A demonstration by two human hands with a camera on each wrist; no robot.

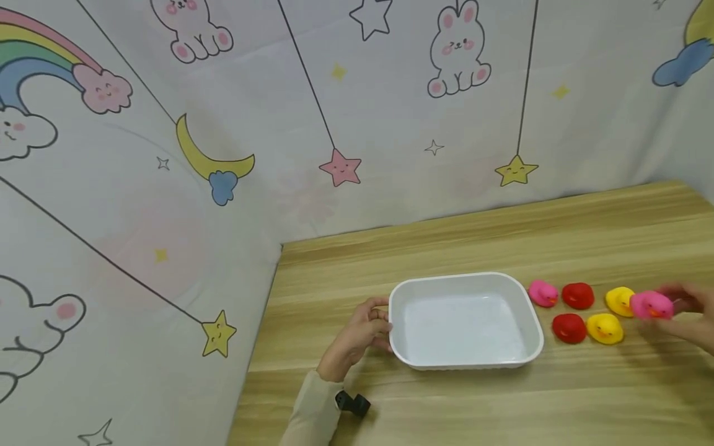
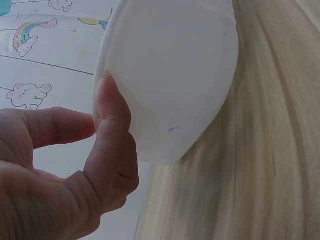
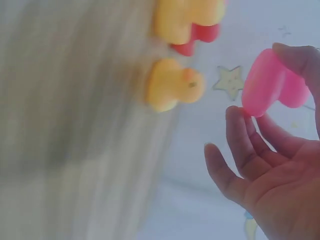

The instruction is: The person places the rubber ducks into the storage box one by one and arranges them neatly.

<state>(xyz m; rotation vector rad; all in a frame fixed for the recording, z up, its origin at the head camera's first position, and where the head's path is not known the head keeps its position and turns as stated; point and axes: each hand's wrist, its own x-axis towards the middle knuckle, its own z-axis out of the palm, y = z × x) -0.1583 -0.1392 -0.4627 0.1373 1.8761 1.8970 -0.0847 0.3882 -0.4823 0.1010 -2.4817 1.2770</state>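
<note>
A white rectangular plastic tub (image 1: 465, 328) stands on the table. My left hand (image 1: 357, 331) is at its left end, pinching the rim between thumb and fingers, as the left wrist view also shows. To the right, my right hand (image 1: 691, 313) holds a pink rubber duck (image 1: 649, 305) between thumb and fingertips, raised over the table. Beside the tub's right end sit a pink duck (image 1: 542, 293), two red ducks (image 1: 577, 296) and two yellow ducks (image 1: 605, 328) in two rough rows. The held duck overlaps the rear yellow duck (image 1: 619, 301) in the head view.
The wooden table (image 1: 446, 402) meets a white cloth backdrop (image 1: 390, 111) with printed bunnies and stars behind it and at the left. A small black device (image 1: 352, 404) sits at my left wrist by the sleeve (image 1: 315, 409).
</note>
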